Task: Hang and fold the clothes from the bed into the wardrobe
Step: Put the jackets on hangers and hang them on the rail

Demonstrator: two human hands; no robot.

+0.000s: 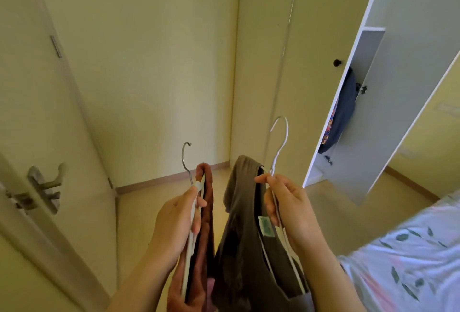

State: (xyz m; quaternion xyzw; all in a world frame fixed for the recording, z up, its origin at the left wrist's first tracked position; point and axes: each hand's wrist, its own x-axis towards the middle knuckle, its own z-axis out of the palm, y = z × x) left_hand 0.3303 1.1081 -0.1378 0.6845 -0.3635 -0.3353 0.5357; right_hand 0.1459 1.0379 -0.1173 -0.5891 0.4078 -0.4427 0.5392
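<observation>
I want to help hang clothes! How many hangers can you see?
2: the silver-hooked hanger in the left hand, the white hanger in the right hand. More may hide in the wardrobe.

Left hanger (187, 160): bright metal hook, smooth white body. Rust garment (207, 202) looks napped cloth; olive garment (242, 212) matt, smooth knit.

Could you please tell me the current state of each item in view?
left hand: gripping the left hanger
right hand: holding the right hanger
brown garment: on the left hanger
grey garment: on the right hanger
right wardrobe door: open
left wardrobe door: closed
blue garment: hanging inside the wardrobe
room door: open
</observation>
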